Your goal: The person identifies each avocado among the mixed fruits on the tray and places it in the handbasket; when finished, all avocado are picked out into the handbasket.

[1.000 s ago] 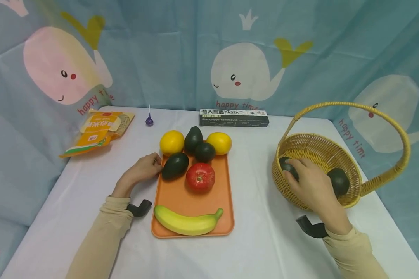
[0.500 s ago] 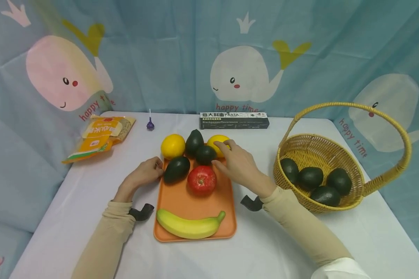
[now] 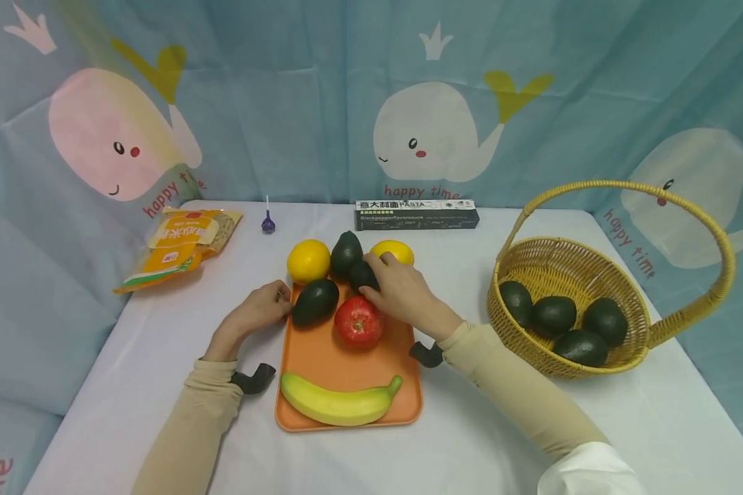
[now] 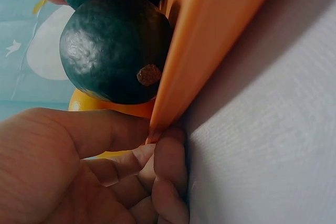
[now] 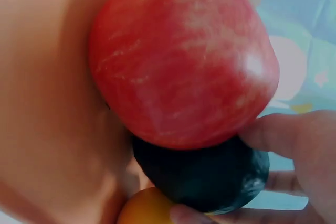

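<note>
- Far L, on white cloth (image 3: 458,440): orange food bag (image 3: 176,244), resting at a slant, nr back curtain (image 3: 322,103).
- Tan L sleeve (image 3: 186,426) comes in fr. front edge of view; dark curved piece (image 3: 254,380) at wrist.
- L hand (image 3: 256,306): thumb + bent fingers pinch L rim of orange tray (image 3: 328,361); L wrist view shows rim btwn them.
- Behind that hand, nr back of cloth: purple lollipop (image 3: 268,225), stick up.
- Tray, L side: round yellow fruit (image 3: 308,261) at rear corner; L avocado (image 3: 316,302) in front of it, just beside L hand, stem end twd L wrist cam.
- Tray front: banana (image 3: 337,402) lying crosswise, stem end to R.
- Tray mid: rear avocado (image 3: 345,253) at back edge; gripped avocado (image 3: 360,275) just in front, slightly R; red fruit (image 3: 359,322) in front of that.
- Rear R corner: oval yellow fruit (image 3: 396,251), partly hidden by R hand.
- R hand (image 3: 402,292): thumb + fingers curl round gripped avocado; can't tell if it touches tray.
- Back: pasta box (image 3: 417,215), blk/white, long side twd viewer.
- R sleeve (image 3: 520,392), tan, white nr elbow.
- Far R: wicker basket (image 3: 569,258), tall loop handle, w/ four avocados (image 3: 554,316) inside, twd front.
</note>
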Available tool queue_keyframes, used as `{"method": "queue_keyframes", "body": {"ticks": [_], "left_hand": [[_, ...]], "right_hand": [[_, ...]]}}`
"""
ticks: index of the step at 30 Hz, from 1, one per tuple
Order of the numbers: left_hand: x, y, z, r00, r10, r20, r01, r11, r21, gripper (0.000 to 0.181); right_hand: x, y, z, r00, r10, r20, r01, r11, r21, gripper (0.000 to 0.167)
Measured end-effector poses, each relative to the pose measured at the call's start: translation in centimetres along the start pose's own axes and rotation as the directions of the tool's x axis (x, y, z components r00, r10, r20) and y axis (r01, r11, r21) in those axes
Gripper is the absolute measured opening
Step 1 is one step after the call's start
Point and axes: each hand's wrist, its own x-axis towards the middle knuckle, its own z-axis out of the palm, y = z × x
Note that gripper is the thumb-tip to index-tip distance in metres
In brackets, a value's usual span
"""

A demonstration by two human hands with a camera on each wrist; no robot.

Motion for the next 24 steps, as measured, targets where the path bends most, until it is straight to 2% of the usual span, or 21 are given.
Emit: {"method": "queue_keyframes", "body": {"ticks": [5, 9, 13, 17, 22, 24], "left_hand": [[-0.1, -0.1, 0.3, 1.000, 0.000, 0.007, 0.000, 1.000, -0.005, 0.018], [-0.2, 0.0, 0.1, 1.000, 0.010, 0.004, -0.010, 1.000, 0.010, 0.019], [-0.4, 0.1, -0.2, 1.000, 0.026, 0.001, -0.026, 0.999, 0.028, 0.019], [-0.3, 0.0, -0.3, 1.000, 0.029, 0.000, -0.029, 0.999, 0.026, 0.019], [-0.1, -0.1, -0.2, 1.000, 0.026, 0.004, -0.026, 1.000, 0.017, 0.019], [-0.2, -0.2, -0.1, 1.000, 0.026, 0.002, -0.026, 0.999, 0.019, 0.019]], "right_hand": [[-1.9, 0.6, -1.5, 0.995, 0.019, -0.097, -0.011, 0.997, 0.081, 0.050], [-4.8, 1.8, -4.0, 0.977, 0.042, -0.211, -0.020, 0.994, 0.107, 0.053], [-8.5, 3.8, -6.3, 0.944, 0.076, -0.321, -0.057, 0.996, 0.069, 0.056], [-12.3, 6.2, -8.1, 0.904, 0.148, -0.402, -0.144, 0.989, 0.041, 0.054], [-16.1, 9.1, -10.0, 0.848, 0.222, -0.481, -0.271, 0.962, -0.034, 0.053], [-17.3, 10.0, -10.5, 0.840, 0.261, -0.476, -0.327, 0.943, -0.060, 0.052]]}}
